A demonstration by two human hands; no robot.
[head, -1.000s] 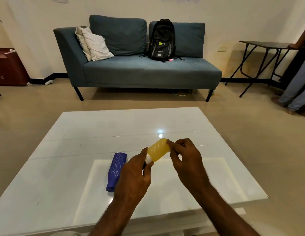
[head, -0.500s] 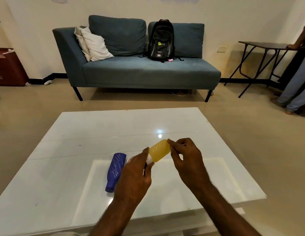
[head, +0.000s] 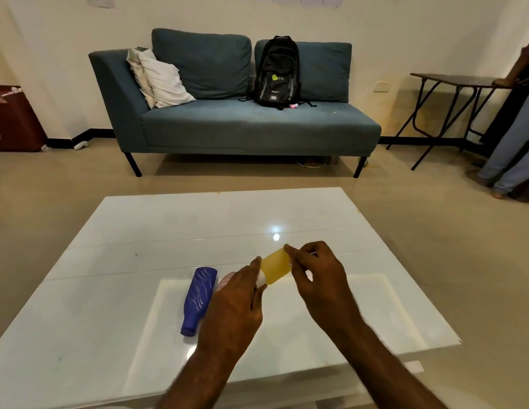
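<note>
Now: yellow bottle [head: 276,266] held at both ends

Your left hand [head: 233,305] pinches the near end of the yellow bottle, thumb and fingers curled at its white cap [head: 260,280]. Your right hand [head: 319,278] pinches the far end between thumb and fingertips; the other fingers are curled beside it. Both hands are clamped on the same bottle, which lies tilted between them, cap end lower and toward you, far end higher and to the right. It is held clear above the table [head: 168,225], over the near middle of the top.

Just left of your left hand a blue bottle [head: 199,299] lies on its side on the table, neck pointing toward you. A pink thing [head: 224,281] shows between it and the left hand; most of it is hidden, so I cannot tell what it is. A lamp glare [head: 276,235] sits on the glossy top, just beyond the yellow bottle.

Well beyond the table stands a sofa [head: 242,125] with two pillows [head: 162,81] at its left end and a backpack [head: 277,72] upright against the back cushions. A folding table [head: 455,81] stands at right, with a person [head: 514,143] beside it resting a hand on it. A red case [head: 15,119] stands at the far left.
</note>
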